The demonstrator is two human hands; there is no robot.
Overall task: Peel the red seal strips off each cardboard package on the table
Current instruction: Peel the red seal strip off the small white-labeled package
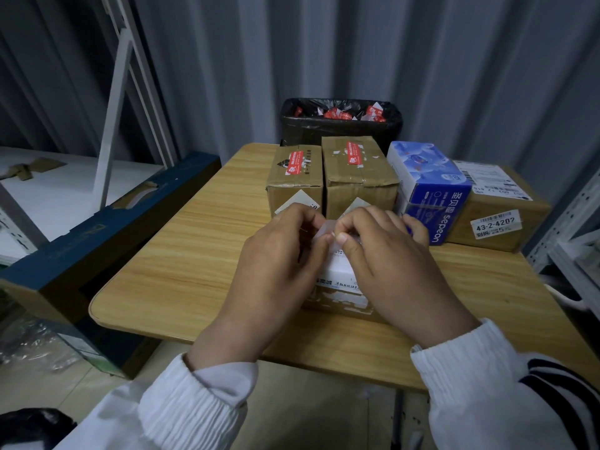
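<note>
In the middle of the frame, the left hand (276,251) and the right hand (386,251) both pinch a thin pale strip (324,229) just above a small brown cardboard package (337,289). The strip looks light, floppy and sticky, so a loose corner is best to grab. Higher up, a red seal strip (293,162) sits on a tall brown box (292,190).

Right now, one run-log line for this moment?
left hand: pinches pale strip | right hand: pinches it | front package: under both hands | rear boxes: red seals on | bin: red scraps
</note>
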